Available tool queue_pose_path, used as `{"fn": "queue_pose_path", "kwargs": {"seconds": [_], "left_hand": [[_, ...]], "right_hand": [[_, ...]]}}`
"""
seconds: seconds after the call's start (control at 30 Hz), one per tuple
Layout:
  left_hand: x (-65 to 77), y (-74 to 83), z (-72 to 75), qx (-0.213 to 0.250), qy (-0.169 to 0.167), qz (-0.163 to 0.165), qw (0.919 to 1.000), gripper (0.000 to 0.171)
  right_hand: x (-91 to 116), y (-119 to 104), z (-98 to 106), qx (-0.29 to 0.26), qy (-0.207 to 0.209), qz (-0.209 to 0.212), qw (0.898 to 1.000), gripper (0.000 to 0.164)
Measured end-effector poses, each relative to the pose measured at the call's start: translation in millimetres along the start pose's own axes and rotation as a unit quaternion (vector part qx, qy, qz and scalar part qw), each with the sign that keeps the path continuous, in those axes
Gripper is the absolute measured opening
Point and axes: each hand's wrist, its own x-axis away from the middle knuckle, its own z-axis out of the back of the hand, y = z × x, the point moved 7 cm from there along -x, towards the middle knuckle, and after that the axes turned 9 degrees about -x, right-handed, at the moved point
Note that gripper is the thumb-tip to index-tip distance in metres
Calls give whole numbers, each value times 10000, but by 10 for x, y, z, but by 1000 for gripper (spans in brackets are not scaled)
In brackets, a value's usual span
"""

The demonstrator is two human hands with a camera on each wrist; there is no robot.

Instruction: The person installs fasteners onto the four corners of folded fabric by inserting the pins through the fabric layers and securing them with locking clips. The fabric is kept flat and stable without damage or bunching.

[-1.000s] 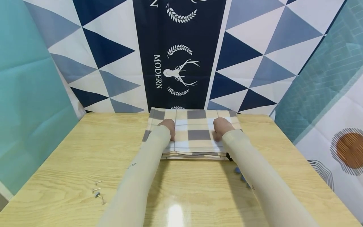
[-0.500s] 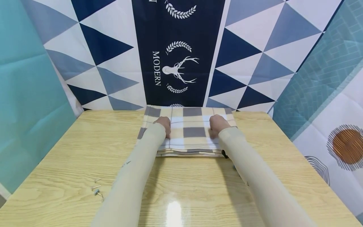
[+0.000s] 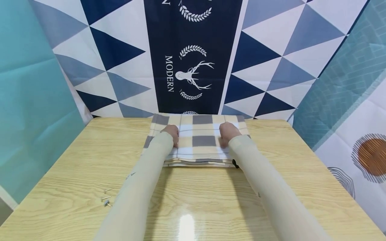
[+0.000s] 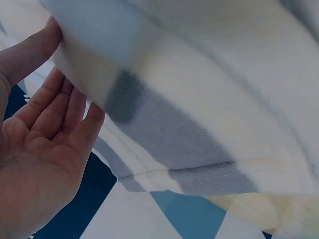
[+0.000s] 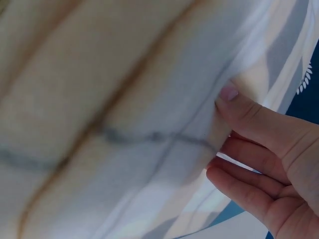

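A folded plaid blanket [image 3: 202,141] in cream, grey and white lies in several layers at the far edge of the table. On its left part is my left hand [image 3: 172,134], and my right hand [image 3: 228,132] is on its right part. From the left wrist view, the left thumb lies on one face of the blanket [image 4: 174,129] and the fingers [image 4: 50,107] reach behind its edge. Likewise, the right wrist view has the right thumb and fingers [image 5: 244,172] pinching the blanket's edge. Fingertips behind the fabric are partly hidden.
Several small nail-like pieces, one with a blue-grey head [image 3: 107,203], lie on the wooden table [image 3: 75,174] left of the left sleeve. A patterned curtain [image 3: 193,57] hangs right behind the table. A small black thing [image 3: 235,163] shows beside the right sleeve.
The blanket and both hands have shifted slightly to the left along the table. Small blue pieces by the right forearm have become hidden behind the sleeve.
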Motion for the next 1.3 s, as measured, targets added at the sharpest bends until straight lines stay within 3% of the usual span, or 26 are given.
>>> {"fn": "queue_pose_path", "kwargs": {"seconds": [0.27, 0.6, 1.07, 1.3], "left_hand": [[57, -47, 17, -72, 95, 111, 9999, 19], [84, -96, 45, -244, 136, 25, 9996, 23], [116, -266, 70, -312, 123, 190, 9993, 25], [152, -322, 57, -383, 121, 289, 9988, 24]], "right_hand": [[10, -57, 0, -85, 45, 12, 10000, 22], [-28, -126, -30, -156, 25, -23, 9999, 27], [-64, -331, 8, -36, -55, 9, 10000, 32], [-110, -385, -44, 32, -16, 76, 10000, 42]]}}
